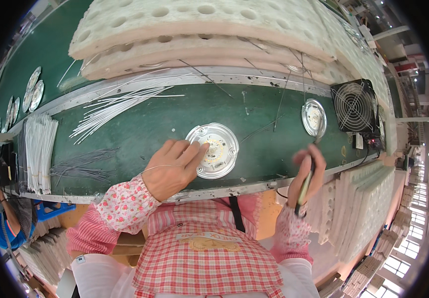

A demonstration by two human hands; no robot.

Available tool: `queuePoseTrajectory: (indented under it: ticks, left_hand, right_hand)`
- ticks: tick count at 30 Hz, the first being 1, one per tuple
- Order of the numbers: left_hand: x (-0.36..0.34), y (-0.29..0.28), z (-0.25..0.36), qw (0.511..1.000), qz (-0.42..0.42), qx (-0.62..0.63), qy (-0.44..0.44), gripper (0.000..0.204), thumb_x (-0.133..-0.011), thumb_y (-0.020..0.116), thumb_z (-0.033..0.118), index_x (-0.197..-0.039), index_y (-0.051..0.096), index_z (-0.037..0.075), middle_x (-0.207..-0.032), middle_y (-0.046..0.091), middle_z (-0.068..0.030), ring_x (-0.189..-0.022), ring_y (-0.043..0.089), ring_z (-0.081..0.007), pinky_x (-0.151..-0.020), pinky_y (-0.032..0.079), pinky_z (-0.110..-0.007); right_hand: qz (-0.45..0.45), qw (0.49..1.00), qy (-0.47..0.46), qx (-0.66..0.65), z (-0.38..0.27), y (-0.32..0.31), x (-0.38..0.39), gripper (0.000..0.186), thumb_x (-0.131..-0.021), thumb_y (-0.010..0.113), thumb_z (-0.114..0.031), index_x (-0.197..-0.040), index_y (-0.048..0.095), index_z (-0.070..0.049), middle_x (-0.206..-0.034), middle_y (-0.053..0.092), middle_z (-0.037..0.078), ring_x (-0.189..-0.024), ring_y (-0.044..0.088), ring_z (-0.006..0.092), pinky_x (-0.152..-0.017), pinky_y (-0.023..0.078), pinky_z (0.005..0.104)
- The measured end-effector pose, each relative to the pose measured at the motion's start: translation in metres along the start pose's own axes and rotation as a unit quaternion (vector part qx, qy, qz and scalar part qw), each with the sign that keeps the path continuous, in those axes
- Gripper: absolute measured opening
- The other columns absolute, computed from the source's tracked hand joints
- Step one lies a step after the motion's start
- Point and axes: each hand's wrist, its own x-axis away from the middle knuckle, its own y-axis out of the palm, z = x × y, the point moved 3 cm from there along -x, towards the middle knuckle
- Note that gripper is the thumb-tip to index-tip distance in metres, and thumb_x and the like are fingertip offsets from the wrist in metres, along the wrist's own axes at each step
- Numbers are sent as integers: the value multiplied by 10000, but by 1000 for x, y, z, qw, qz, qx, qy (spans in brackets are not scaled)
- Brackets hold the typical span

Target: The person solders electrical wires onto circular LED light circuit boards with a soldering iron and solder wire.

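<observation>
My left hand (172, 166) lies over the left side of a round silver LED plate (219, 166), fingers curled and a fingertip on its board. A thin white wire (154, 168) runs out from this closed hand, and its gripped end is hidden. In my right hand (311, 176), slightly blurred, is a soldering iron (305, 188) with a green and black handle. Its tip points up toward a second round LED plate (314, 115), which lies farther right on the green bench.
White wires (115, 109) lie fanned at the left, with dark wires (83, 164) and a bundled white stack (40, 149) nearby. A black fan (354, 107) stands at the right. Foam trays with holes (199, 30) are stacked behind, and more trays (366, 208) stand beside the bench.
</observation>
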Motion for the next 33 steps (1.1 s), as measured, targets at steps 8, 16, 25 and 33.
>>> queuePoseTrajectory:
  ticks: [8,16,25,33]
  left_hand:
    - [-20,7,-5,998,5,54,-26,729,-728,796,446,-1275,596,7,-1090,560,-92,-987,560,-274,-851,477,-386]
    - [-107,33,-33,998,56,15,-38,559,-798,755,383,-1174,611,-4,-1076,570,-118,-982,579,-296,-861,485,-395]
    - [-67,-4,-14,990,123,9,-65,168,-851,701,207,-874,670,44,-972,638,-76,-940,617,-261,-901,467,-407]
    - [100,-79,-74,942,26,-80,-325,309,-812,714,102,-1118,675,88,-1104,666,-103,-1058,623,-283,-946,429,-428]
  right_hand:
    - [-70,966,-68,240,35,7,-38,613,-860,729,-93,-1395,441,-11,-1213,601,211,-1104,576,390,-935,456,428]
    - [-86,959,-113,243,-7,-14,49,790,-708,865,-153,-1353,445,24,-1204,591,207,-1070,584,384,-936,442,445]
    - [-162,970,12,182,11,-11,1,1040,-636,919,-197,-1451,322,50,-1348,485,255,-1210,517,390,-1042,403,438]
    - [-194,977,-74,54,-36,12,10,1034,-639,889,-62,-1469,281,40,-1413,444,196,-1299,468,308,-1113,358,391]
